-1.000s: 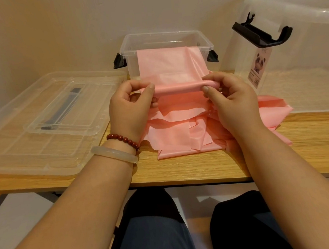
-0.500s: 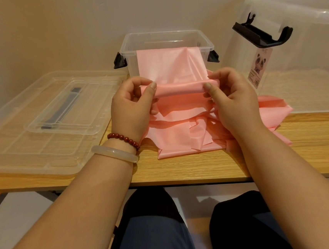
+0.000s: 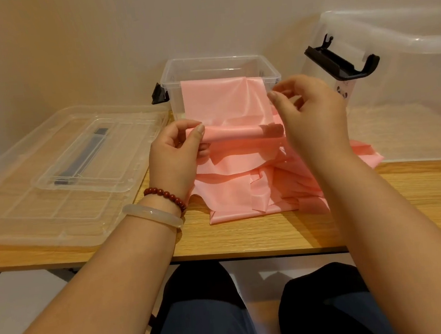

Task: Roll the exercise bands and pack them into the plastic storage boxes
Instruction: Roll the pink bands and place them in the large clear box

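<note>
The pink band (image 3: pixel 221 102) drapes down over the near rim of the small clear box (image 3: pixel 217 59) at the far middle of the table (image 3: pixel 247 234). Its lower end is wound into a thin roll, which the left hand (image 3: pixel 175 155) pinches at the left end. The right hand (image 3: pixel 314 114) is up at the sheet's right edge, fingers curled; I cannot tell whether it grips or only touches. I reckon both ends need turning evenly, with the sheet taut, or the roll will go cone-shaped.

No words or numbers can be read. The only label is a small sticker (image 3: pixel 342 91) on the big clear storage box (image 3: pixel 407 73) at right; it shows a black-and-white panda-like picture and is partly hidden.
</note>
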